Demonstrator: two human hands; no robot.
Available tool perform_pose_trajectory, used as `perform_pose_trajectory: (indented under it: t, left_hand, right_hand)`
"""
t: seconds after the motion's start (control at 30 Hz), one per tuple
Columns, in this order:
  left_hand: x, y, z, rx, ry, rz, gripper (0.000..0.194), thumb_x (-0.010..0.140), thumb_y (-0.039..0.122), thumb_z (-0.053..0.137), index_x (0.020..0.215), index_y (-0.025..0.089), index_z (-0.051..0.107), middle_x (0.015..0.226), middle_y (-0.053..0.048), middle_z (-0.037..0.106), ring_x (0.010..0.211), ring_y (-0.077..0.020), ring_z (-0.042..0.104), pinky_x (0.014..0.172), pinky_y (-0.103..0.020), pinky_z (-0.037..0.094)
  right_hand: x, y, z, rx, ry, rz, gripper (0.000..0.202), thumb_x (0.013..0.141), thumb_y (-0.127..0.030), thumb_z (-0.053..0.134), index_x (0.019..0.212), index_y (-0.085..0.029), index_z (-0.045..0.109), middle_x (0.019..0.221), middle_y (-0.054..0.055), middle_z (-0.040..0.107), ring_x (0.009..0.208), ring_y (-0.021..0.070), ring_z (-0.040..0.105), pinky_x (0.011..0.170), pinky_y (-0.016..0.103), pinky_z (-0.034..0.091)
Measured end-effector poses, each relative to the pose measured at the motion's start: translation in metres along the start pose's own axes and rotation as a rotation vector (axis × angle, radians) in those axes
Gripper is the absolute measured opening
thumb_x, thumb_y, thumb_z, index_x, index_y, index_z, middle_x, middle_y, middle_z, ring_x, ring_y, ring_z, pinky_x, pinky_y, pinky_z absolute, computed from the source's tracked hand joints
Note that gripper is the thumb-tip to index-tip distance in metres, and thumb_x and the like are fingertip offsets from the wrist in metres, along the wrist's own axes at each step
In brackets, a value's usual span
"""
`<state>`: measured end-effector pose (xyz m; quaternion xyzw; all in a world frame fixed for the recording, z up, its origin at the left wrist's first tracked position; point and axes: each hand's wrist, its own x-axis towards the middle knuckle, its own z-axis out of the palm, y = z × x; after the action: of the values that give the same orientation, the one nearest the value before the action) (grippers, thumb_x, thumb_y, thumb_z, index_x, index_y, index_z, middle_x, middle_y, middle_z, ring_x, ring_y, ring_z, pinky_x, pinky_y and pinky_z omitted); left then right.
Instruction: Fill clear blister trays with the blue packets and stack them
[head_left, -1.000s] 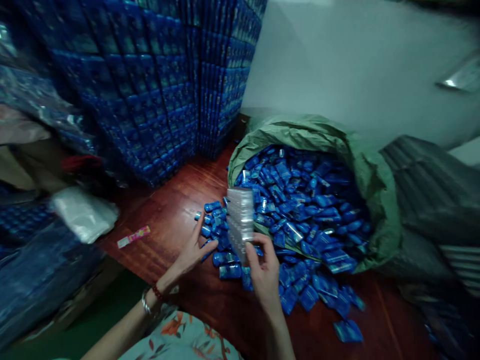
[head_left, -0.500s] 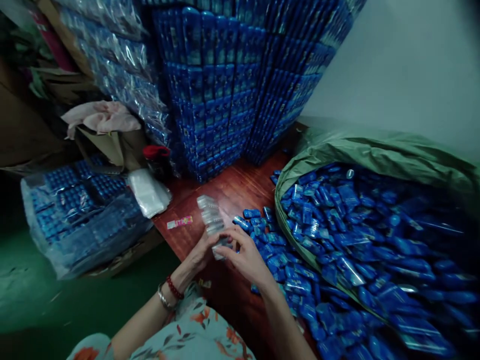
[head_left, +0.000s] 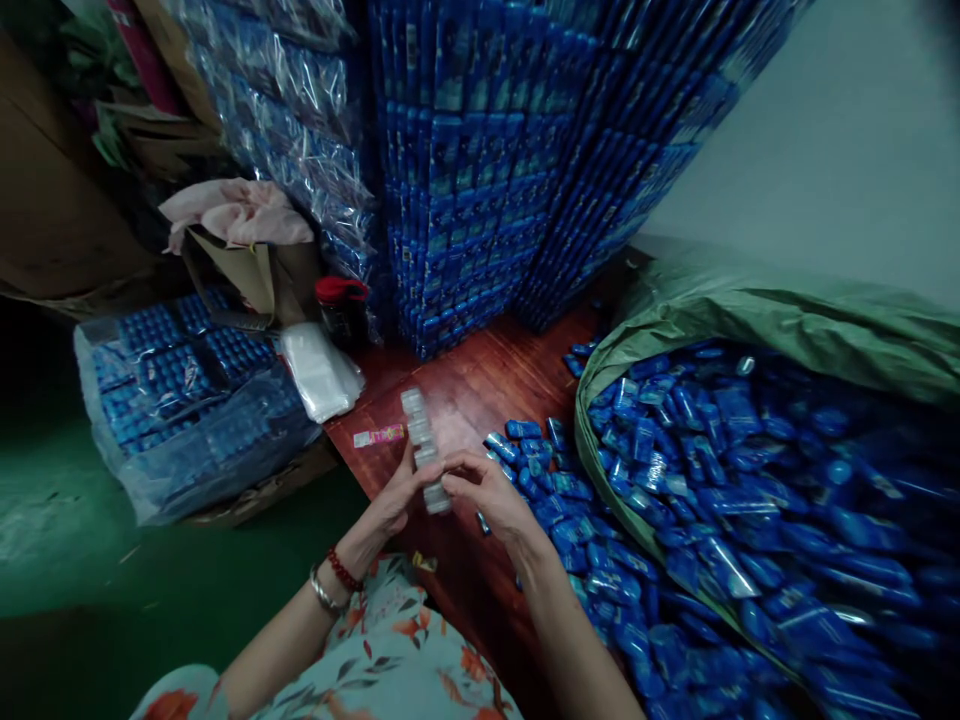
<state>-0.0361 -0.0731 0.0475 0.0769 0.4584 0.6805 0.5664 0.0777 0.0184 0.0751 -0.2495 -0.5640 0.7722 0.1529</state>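
- Clear plastic tray strip [head_left: 424, 450], held over the near edge of the red-brown table [head_left: 480, 385]; our left hand [head_left: 391, 500] and right hand [head_left: 487, 490] both have fingers closed on its near end, and the far end tilts away to the left.
- We cannot tell whether its pockets hold anything; it looks empty, so by our reading the filling of this strip is not yet begun.
- Done, as far as it shows: tall stacks of filled blue trays [head_left: 480, 170] at the far side, and a clear bag of filled trays [head_left: 187, 400] low on the left.
- Left to do, we judge: plenty. The green sack [head_left: 750, 300] on the right lies open and heaped with loose blue packets [head_left: 712, 470], which spill onto the table just beside our right hand.
- Also noted: white bag bundle [head_left: 319, 370] and dark jar with red lid [head_left: 341, 305], far left of the strip.
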Motion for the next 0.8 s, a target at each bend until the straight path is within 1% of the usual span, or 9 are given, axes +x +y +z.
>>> perform_pose_trajectory:
  t: [0.1, 0.17, 0.27, 0.37, 0.43, 0.57, 0.6, 0.7, 0.8]
  left_hand:
    - [0.0, -0.003, -0.009, -0.006, -0.011, -0.015, 0.081, 0.057, 0.035, 0.083, 0.127, 0.023, 0.044, 0.096, -0.004, 0.064, 0.077, -0.018, 0.063, 0.071, -0.03, 0.05]
    - [0.0, -0.004, -0.014, -0.01, -0.017, -0.045, 0.075, 0.059, 0.037, 0.082, 0.123, 0.022, 0.047, 0.097, -0.005, 0.064, 0.077, -0.019, 0.063, 0.07, -0.031, 0.051]
    - [-0.003, -0.005, -0.018, -0.013, -0.003, -0.044, 0.069, 0.062, 0.038, 0.08, 0.121, 0.021, 0.049, 0.101, -0.006, 0.064, 0.084, -0.0205, 0.064, 0.074, -0.032, 0.051]
    - [-0.008, 0.0, -0.018, 0.002, 0.028, 0.026, 0.073, 0.062, 0.035, 0.08, 0.125, 0.024, 0.045, 0.107, -0.005, 0.063, 0.093, -0.0204, 0.063, 0.08, -0.03, 0.051]
    - [-0.013, 0.005, -0.02, 0.004, 0.067, 0.04, 0.078, 0.062, 0.035, 0.081, 0.128, 0.025, 0.042, 0.109, -0.005, 0.063, 0.093, -0.0199, 0.063, 0.08, -0.03, 0.051]
    - [-0.022, 0.014, -0.027, -0.072, 0.177, -0.018, 0.077, 0.056, 0.039, 0.083, 0.122, 0.024, 0.048, 0.097, -0.003, 0.065, 0.079, -0.0185, 0.064, 0.072, -0.032, 0.054]
    - [-0.024, 0.015, -0.028, -0.101, 0.196, -0.036, 0.073, 0.055, 0.039, 0.084, 0.117, 0.023, 0.051, 0.093, -0.002, 0.065, 0.076, -0.0183, 0.064, 0.07, -0.033, 0.055]
    - [-0.027, 0.016, -0.025, -0.171, 0.226, -0.084, 0.056, 0.056, 0.038, 0.083, 0.1, 0.019, 0.056, 0.081, -0.001, 0.064, 0.068, -0.0185, 0.063, 0.066, -0.036, 0.055]
    - [-0.026, 0.013, -0.015, -0.192, 0.227, -0.106, 0.051, 0.058, 0.037, 0.082, 0.098, 0.019, 0.055, 0.074, 0.001, 0.063, 0.066, -0.0179, 0.063, 0.066, -0.036, 0.055]
  right_hand:
    - [0.003, -0.001, 0.001, -0.083, -0.048, -0.001, 0.017, 0.072, -0.03, 0.067, 0.084, -0.019, 0.068, 0.077, 0.0, 0.065, 0.072, 0.0135, 0.058, 0.07, 0.026, 0.045]
    - [0.002, -0.003, 0.006, -0.214, -0.059, -0.023, 0.014, 0.078, -0.027, 0.06, 0.086, -0.018, 0.066, 0.078, 0.0, 0.064, 0.072, 0.0134, 0.058, 0.069, 0.026, 0.044]
    - [-0.004, -0.01, 0.018, -0.582, -0.003, -0.151, 0.014, 0.083, -0.021, 0.051, 0.087, -0.018, 0.064, 0.084, 0.002, 0.064, 0.077, 0.0144, 0.057, 0.068, 0.025, 0.041]
    - [-0.006, -0.023, 0.023, -0.958, 0.014, -0.278, 0.012, 0.084, -0.015, 0.05, 0.082, -0.018, 0.061, 0.084, 0.003, 0.063, 0.076, 0.014, 0.056, 0.066, 0.024, 0.037]
    - [0.0, -0.035, 0.016, -1.15, 0.031, -0.289, 0.011, 0.084, -0.015, 0.05, 0.078, -0.018, 0.059, 0.078, 0.002, 0.063, 0.071, 0.0137, 0.055, 0.063, 0.024, 0.034]
    - [0.035, -0.058, -0.018, -1.513, 0.275, -0.262, 0.014, 0.088, -0.017, 0.046, 0.087, -0.018, 0.06, 0.086, 0.006, 0.064, 0.079, 0.0174, 0.057, 0.065, 0.026, 0.033]
    - [0.046, -0.06, -0.025, -1.592, 0.273, -0.279, 0.016, 0.09, -0.016, 0.044, 0.091, -0.017, 0.06, 0.091, 0.008, 0.064, 0.084, 0.0187, 0.057, 0.069, 0.027, 0.034]
    - [0.073, -0.056, -0.036, -1.748, 0.149, -0.322, 0.021, 0.089, -0.01, 0.042, 0.095, -0.016, 0.061, 0.1, 0.012, 0.064, 0.097, 0.0224, 0.055, 0.084, 0.033, 0.034]
    - [0.073, -0.04, -0.03, -1.735, 0.143, -0.321, 0.018, 0.09, -0.013, 0.045, 0.095, -0.015, 0.062, 0.103, 0.013, 0.064, 0.102, 0.0243, 0.054, 0.091, 0.038, 0.034]
